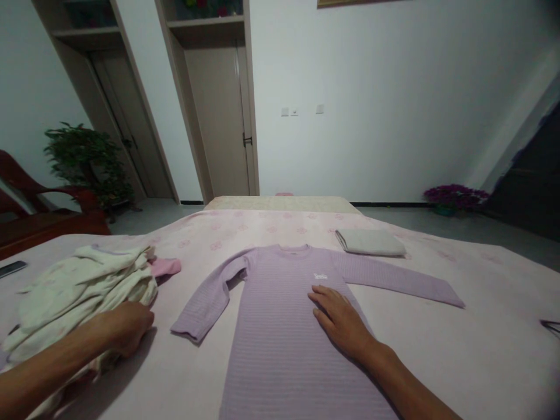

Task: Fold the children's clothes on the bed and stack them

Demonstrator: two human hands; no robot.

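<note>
A lilac ribbed long-sleeved shirt (280, 338) lies face up in front of me, its neckline away from me. Its right-hand sleeve is stretched out sideways; the left-hand one bends down toward me. My right hand (339, 318) rests flat on the chest, fingers stretched out, just below a small white print. At the left, my left hand (131, 326) is closed, its fingers curled under beside a heap of crumpled cream clothes (87, 286). Whatever it may hold is hidden. A pink piece of cloth (166, 266) pokes out behind the heap.
A folded light grey cloth (371, 241) lies beyond the right-hand sleeve. The pink patterned bedspread (472, 350) lies under everything. A phone (13, 268) is at the far left edge, and a thin dark object (550, 325) at the right. A wooden chair (52, 204) stands left.
</note>
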